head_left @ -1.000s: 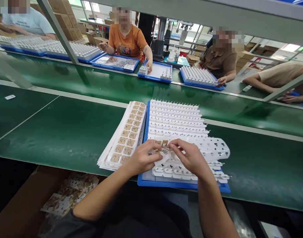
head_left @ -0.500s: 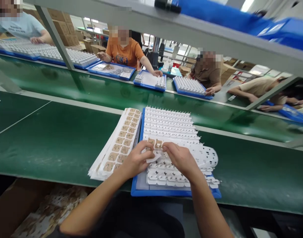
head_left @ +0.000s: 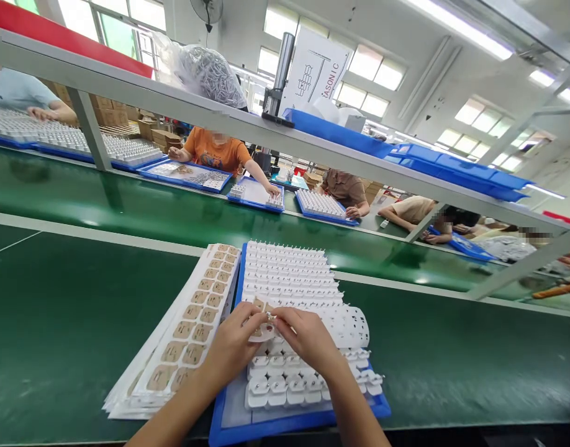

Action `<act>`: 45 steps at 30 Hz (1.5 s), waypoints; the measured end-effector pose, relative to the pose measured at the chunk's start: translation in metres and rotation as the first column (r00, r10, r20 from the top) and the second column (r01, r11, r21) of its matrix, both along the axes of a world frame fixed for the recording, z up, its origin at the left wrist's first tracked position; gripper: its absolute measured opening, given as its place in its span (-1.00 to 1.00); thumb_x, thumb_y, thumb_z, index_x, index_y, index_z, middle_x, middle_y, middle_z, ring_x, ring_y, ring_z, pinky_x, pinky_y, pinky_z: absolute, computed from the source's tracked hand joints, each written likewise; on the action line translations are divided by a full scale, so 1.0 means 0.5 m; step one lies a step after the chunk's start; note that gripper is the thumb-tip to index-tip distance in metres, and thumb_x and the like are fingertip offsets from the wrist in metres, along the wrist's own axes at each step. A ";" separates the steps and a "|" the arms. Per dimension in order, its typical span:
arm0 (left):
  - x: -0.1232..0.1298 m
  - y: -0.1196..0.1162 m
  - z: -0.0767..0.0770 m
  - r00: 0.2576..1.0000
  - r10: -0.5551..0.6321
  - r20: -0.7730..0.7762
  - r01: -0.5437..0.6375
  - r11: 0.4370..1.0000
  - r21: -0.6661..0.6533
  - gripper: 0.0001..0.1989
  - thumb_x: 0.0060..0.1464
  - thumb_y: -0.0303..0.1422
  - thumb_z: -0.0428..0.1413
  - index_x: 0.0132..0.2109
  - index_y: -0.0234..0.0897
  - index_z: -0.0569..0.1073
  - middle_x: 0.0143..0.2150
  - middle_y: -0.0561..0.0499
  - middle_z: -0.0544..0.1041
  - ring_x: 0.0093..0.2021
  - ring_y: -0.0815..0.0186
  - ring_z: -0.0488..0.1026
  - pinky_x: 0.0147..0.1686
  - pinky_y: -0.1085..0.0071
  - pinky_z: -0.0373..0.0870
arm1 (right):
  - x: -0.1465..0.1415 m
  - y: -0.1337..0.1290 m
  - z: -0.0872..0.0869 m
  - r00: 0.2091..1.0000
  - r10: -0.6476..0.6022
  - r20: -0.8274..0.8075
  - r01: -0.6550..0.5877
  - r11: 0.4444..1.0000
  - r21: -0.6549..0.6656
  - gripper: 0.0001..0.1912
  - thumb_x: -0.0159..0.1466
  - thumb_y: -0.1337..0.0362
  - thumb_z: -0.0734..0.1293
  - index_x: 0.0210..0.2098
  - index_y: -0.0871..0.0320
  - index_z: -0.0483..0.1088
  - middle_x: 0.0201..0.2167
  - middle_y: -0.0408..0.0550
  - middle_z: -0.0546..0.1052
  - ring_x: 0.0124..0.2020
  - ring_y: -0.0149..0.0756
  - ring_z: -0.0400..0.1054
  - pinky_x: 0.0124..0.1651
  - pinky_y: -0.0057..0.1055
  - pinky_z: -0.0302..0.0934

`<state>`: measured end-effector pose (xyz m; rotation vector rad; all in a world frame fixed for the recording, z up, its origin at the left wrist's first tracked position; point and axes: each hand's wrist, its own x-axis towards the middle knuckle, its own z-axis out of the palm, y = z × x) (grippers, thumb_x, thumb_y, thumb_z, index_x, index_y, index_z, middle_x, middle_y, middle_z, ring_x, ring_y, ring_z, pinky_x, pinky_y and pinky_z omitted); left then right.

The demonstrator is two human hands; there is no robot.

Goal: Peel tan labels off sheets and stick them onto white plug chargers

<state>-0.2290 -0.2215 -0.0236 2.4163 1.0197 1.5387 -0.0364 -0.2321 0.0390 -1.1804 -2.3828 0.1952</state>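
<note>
My left hand (head_left: pixel 241 338) is closed on the edge of a white sticker sheet (head_left: pixel 352 326), whose curled end shows under its fingers. A few brown stickers (head_left: pixel 258 303) remain on that sheet at the fingertips. My right hand (head_left: pixel 306 338) pinches at the same spot, its fingertips meeting the left ones; the small piece between them is too hidden to name. Below the sheet lies a blue tray (head_left: pixel 261 428) packed with rows of white plastic parts with metal pins (head_left: pixel 285 267). Left of the tray is a stack of sticker sheets (head_left: pixel 196 313) with brown squares.
The green bench (head_left: pixel 452 366) carries the tray and stack. Beyond runs a green conveyor belt (head_left: pixel 182 211). A grey overhead shelf (head_left: pixel 248 127) holds blue trays (head_left: pixel 457 171). Across the belt, several people work at trays, one in an orange shirt (head_left: pixel 215 149).
The camera view has tilted up, so the overhead shelf and windows show. My hands have come together at the fingertips, with the right thumb and fingers now meeting the left.
</note>
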 end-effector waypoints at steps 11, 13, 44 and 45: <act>0.005 -0.007 -0.007 0.999 0.018 0.032 -0.018 1.000 -0.007 -0.75 0.06 -0.65 0.09 -0.17 -0.24 0.46 -0.30 -0.02 0.46 -0.25 0.20 0.39 -0.29 0.36 0.34 | 0.021 -0.011 0.010 0.990 0.062 -0.127 -0.084 0.981 -0.175 -0.82 0.41 0.22 0.28 -0.06 0.10 0.46 -0.17 -0.06 0.62 -0.15 -0.24 0.51 -0.07 -0.37 0.32; 0.007 -0.007 -0.007 0.999 0.012 0.042 -0.012 1.000 -0.014 -0.80 0.09 -0.62 0.11 -0.19 -0.25 0.46 -0.31 -0.02 0.46 -0.25 0.20 0.39 -0.29 0.37 0.33 | 0.028 -0.012 0.013 0.987 0.083 -0.141 -0.109 0.977 -0.185 -0.83 0.40 0.24 0.30 -0.06 0.09 0.47 -0.15 -0.06 0.62 -0.12 -0.24 0.50 -0.05 -0.37 0.31; -0.010 -0.046 0.003 0.974 0.082 0.211 -0.035 0.976 -0.214 -0.72 0.23 -0.41 0.12 0.06 -0.11 0.51 0.06 -0.11 0.53 0.20 0.03 0.34 0.18 -0.05 0.33 | -0.004 -0.006 -0.027 0.905 -0.188 -0.381 0.311 0.904 0.293 -0.88 0.39 0.37 0.25 -0.10 0.12 0.39 -0.31 -0.06 0.59 -0.44 -0.35 0.52 -0.35 -0.44 0.42; -0.010 -0.055 0.010 0.962 0.022 0.273 0.055 0.961 -0.271 -0.72 0.25 -0.39 0.11 0.08 -0.11 0.51 0.05 -0.10 0.55 0.17 0.08 0.39 0.18 0.01 0.36 | -0.012 -0.012 -0.028 0.903 -0.172 -0.393 0.316 0.887 0.337 -0.86 0.38 0.39 0.27 -0.09 0.12 0.39 -0.30 -0.04 0.59 -0.41 -0.33 0.52 -0.34 -0.43 0.43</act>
